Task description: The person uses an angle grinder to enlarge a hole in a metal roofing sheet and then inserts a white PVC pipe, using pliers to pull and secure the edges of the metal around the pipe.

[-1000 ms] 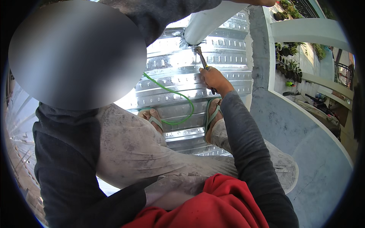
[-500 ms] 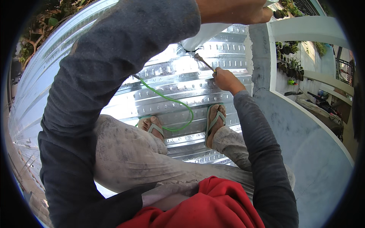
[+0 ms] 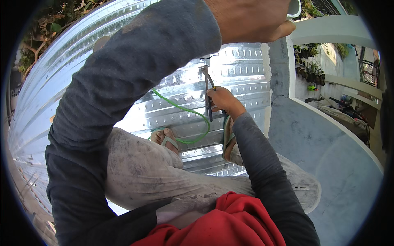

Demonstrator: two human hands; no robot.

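My left hand (image 3: 254, 20) is at the top of the view, its fingers curled around a pale pipe (image 3: 294, 10) whose rounded end shows past the knuckles. The hand and sleeve hide most of the pipe. Lower down, my right hand (image 3: 223, 99) grips a pair of pincers (image 3: 205, 71) with long dark handles. The handles are spread, and one of them hangs down past my fingers. The pincers' head points away from me, just above the shiny corrugated metal sheet (image 3: 180, 123). Close to that head is a small dark spot or wire end (image 3: 208, 58) on the sheet.
A green cable (image 3: 184, 108) loops over the sheet beside my sandalled left foot (image 3: 164, 137). On the right runs a grey wall (image 3: 312, 151) with a white edge; beyond it are potted plants (image 3: 310, 74) and beams. Branches stand at the far left.
My left hand has lifted the pipe from the sheet and come closer. My right hand has moved left and nearer to me, and the pincers' handles now show spread apart.
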